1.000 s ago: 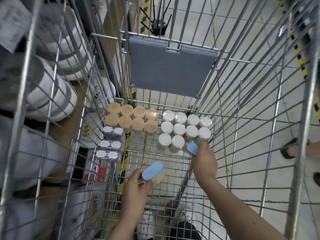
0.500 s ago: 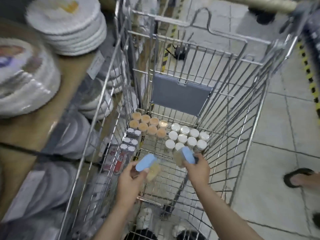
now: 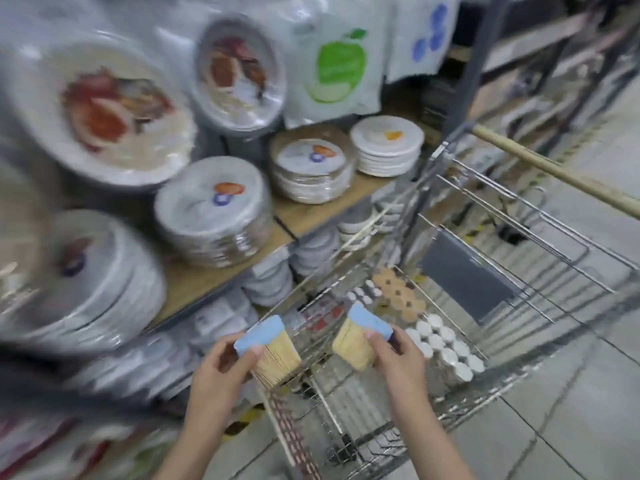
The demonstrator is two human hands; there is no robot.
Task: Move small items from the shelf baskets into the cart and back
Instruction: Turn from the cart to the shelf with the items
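Setting: Store aisle, grey tiled floor (image 3: pixel 571 427) on the right, wooden shelf (image 3: pixel 311 213) on the left stacked with wrapped disposable plates (image 3: pixel 214 213); much of the picture is motion-blurred.
Cart: wire shopping cart (image 3: pixel 519 258) stands just beside the shelf's edge, its wooden handle bar (image 3: pixel 554 174) at upper right and a grey flap (image 3: pixel 467 282) against the far wall.
Cart load: white-lidded jars (image 3: pixel 446 344) and tan-lidded jars (image 3: pixel 398 289) sit in rows on the cart bottom, towards its far end; the near part of the wire floor shows bare.
Left hand: left hand (image 3: pixel 218 379) pinches a blue-capped pack of wooden sticks (image 3: pixel 270 344), fingers and thumb curled at the cap, held above the cart's near left rim.
Right hand: right hand (image 3: pixel 398 362) has its grip curled round a second blue-capped stick pack (image 3: pixel 360 337), held over the cart's near end.
Spacing: the two packs are apart, with open wire basket between them, both clear of the jars.
Room: open floor runs along the cart's right side.
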